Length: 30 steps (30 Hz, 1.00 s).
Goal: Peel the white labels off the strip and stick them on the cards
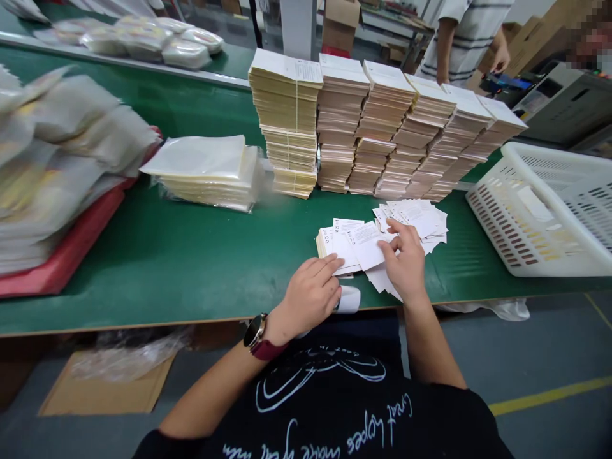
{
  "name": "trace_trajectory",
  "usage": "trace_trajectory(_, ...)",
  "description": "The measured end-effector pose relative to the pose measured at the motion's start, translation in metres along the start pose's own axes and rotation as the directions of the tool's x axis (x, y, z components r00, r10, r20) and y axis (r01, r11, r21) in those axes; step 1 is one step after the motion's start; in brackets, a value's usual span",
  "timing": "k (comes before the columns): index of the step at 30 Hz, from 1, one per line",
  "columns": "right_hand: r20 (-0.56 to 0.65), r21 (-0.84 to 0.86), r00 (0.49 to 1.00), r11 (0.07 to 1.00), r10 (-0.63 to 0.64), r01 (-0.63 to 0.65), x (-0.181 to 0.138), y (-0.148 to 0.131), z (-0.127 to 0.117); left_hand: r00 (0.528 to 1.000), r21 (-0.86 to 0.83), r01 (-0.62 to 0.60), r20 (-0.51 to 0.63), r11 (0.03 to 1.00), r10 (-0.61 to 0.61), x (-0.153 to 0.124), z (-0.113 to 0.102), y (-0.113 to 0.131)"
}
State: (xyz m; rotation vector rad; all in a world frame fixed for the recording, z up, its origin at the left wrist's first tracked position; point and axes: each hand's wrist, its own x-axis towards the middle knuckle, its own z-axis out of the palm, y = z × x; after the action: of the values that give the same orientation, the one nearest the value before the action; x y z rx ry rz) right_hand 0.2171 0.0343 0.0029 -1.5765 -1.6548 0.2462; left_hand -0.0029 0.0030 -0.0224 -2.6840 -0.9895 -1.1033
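Note:
My right hand [405,258] is closed, thumb and fingers pinching the edge of a white printed card [364,245]. That card lies at a slant above a small stack of cards [340,242] with large printed numbers. My left hand [313,288] lies low over the near left side of this stack, its fingertips resting on the cards. Beside its lower fingers is a curved white object [350,299] at the table edge; whether the hand grips it is hidden. Beyond my right hand, a loose pile of white cards [423,220] is fanned out on the green table [191,268].
Tall stacks of cards [287,95] form a row behind the work area. A white plastic basket [502,210] stands at right. Bagged packs [205,166] lie left, beside a red tray [71,255] of bags. A person in a striped shirt [471,32] stands beyond.

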Motion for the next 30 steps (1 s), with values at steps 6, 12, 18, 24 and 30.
trace_trajectory(6,0.066,-0.355,0.998,0.935,0.001,0.022,-0.019,0.034,-0.032,0.991,-0.125,0.007,-0.129,0.992,-0.023,-0.005,-0.007,-0.001)
trace_trajectory(12,0.221,-0.065,0.962,0.981,-0.162,0.18,-0.043,-0.005,-0.037,0.981,-0.235,-0.017,-0.192,0.972,-0.029,-0.002,-0.015,-0.006)
trace_trajectory(18,0.21,0.512,0.932,0.845,-0.295,0.152,-0.065,-0.053,-0.003,0.982,-0.237,0.023,-0.177,0.971,-0.066,-0.001,-0.018,-0.007)
trace_trajectory(24,0.246,0.596,0.96,0.802,-0.135,-0.04,-0.064,-0.051,0.009,0.935,-0.079,0.069,-0.342,0.994,-0.092,-0.007,-0.016,-0.004)
trace_trajectory(30,0.279,0.57,0.953,0.819,-0.117,-0.065,-0.059,-0.051,0.008,0.965,-0.21,-0.043,-0.26,0.977,-0.013,-0.005,-0.016,-0.002)
